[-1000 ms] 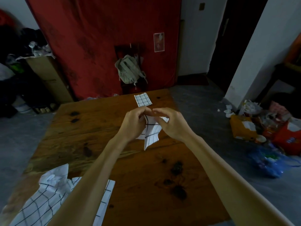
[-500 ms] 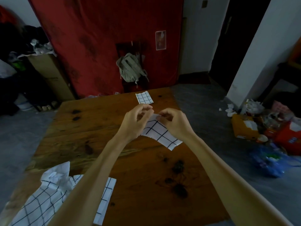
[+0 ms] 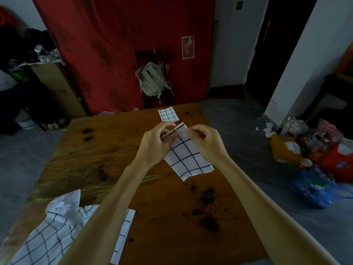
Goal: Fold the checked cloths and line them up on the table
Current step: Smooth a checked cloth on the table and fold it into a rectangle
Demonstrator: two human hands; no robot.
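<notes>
A white cloth with black checks [image 3: 188,157] hangs above the middle of the wooden table [image 3: 99,150], partly folded. My left hand [image 3: 156,144] pinches its upper left edge. My right hand [image 3: 207,143] pinches the upper right edge, close beside the left. The lower end of the cloth spreads toward me and to the right. A small folded checked cloth [image 3: 168,114] lies flat at the table's far edge, just beyond my hands. A heap of unfolded checked cloths [image 3: 57,228] lies on the near left corner, partly hidden by my left forearm.
A chair with a pale backpack [image 3: 152,79] stands behind the table against a red curtain. A cardboard box [image 3: 57,87] sits at the left. Bags and litter [image 3: 313,150] crowd the floor at the right.
The cloth in my hands has opened from a bunched, hanging shape into a flatter panel spreading down to the right. My hands stay close together at its top edge.
</notes>
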